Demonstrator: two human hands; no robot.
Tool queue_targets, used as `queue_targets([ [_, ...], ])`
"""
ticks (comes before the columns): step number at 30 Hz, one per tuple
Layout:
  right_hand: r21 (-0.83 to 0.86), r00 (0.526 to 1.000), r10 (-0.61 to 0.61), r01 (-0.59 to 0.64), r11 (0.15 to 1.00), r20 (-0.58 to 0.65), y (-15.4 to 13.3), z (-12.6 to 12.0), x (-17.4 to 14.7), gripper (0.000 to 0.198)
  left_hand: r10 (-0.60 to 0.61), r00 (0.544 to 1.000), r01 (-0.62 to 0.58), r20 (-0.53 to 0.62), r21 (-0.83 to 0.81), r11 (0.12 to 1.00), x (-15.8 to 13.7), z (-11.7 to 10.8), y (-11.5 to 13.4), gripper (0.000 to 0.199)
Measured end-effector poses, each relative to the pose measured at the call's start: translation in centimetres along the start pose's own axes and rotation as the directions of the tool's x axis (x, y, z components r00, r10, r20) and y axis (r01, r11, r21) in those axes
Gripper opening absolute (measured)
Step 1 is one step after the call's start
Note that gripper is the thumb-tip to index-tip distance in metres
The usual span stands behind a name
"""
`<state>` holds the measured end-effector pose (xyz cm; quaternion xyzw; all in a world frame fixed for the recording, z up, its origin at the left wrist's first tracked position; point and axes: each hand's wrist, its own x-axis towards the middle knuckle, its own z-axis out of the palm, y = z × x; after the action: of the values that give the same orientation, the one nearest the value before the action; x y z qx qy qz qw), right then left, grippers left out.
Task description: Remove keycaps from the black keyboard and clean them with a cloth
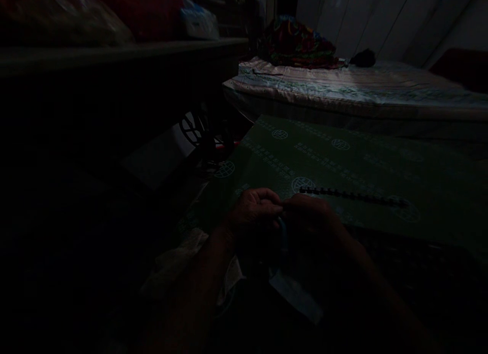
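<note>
left hand (257, 210) and right hand (309, 211): curled close together, too dark to tell which pinches | blue strip (283, 236): hangs just under them | risk: loose pinch could drop it

The room is very dark. The left hand (253, 209) and right hand (310, 209) meet at the fingertips over a green surface (267, 158) — what lies between them is too dim to tell. A bluish strip (283, 234) shows just below the fingers. Beyond the right hand lies a row of dark pieces (354, 195); farther back, a bed (343, 92) carries a heaped blanket (297, 41).
</note>
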<state>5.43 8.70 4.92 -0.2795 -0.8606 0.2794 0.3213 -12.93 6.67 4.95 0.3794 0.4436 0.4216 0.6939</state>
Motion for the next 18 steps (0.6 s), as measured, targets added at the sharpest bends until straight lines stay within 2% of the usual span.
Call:
queue_targets([
  [4, 0.015, 1.0, -0.002, 0.001, 1.0, 0.006, -0.05, -0.08, 0.01, 0.016, -0.001, 1.0, 0.001, -0.001, 0.01, 1.0, -0.03, 0.04, 0.09, 0.034],
  [11, 0.064, 0.999, -0.007, 0.005, 0.998, 0.032, -0.16, -0.44, -0.07, 0.014, -0.02, 0.998, 0.019, 0.064, 0.009, 1.0, -0.37, 0.1, 0.2, 0.035],
  [18, 0.044, 0.999, -0.026, 0.025, 0.999, 0.02, -0.15, -0.3, 0.02, 0.013, 0.009, 0.998, -0.013, 0.058, 0.063, 0.998, -0.42, 0.21, 0.21, 0.032],
])
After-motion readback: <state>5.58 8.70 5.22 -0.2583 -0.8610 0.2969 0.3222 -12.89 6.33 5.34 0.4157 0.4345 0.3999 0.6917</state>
